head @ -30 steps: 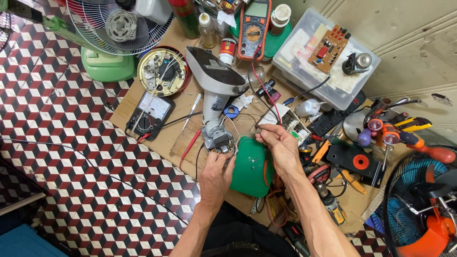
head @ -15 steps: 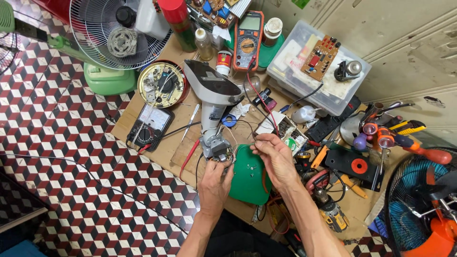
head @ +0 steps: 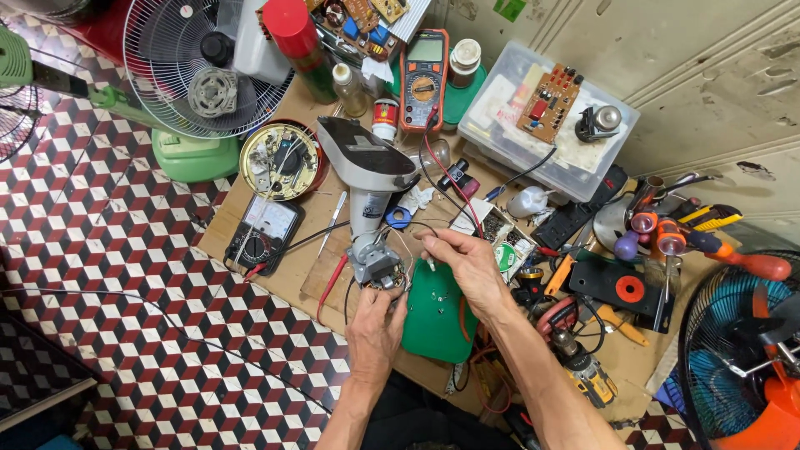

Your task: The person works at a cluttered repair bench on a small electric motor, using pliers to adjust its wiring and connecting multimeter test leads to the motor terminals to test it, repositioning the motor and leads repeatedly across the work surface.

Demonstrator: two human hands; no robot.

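Lifted slightly farther off the green cover (head: 435, 317), the right hand (head: 467, 265) pinches thin wires, while the left hand (head: 375, 323) grips the grey fan neck's (head: 371, 212) near end.

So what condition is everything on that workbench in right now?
Left hand: gripping the grey motor unit, wires exposed.
Right hand: pinching thin wires, raised over the green cover.
Green cover: detached, lying flat.
Orange multimeter: leads plugged in.
Analogue meter: lying face up.
Clear plastic box: closed, circuit board on top.
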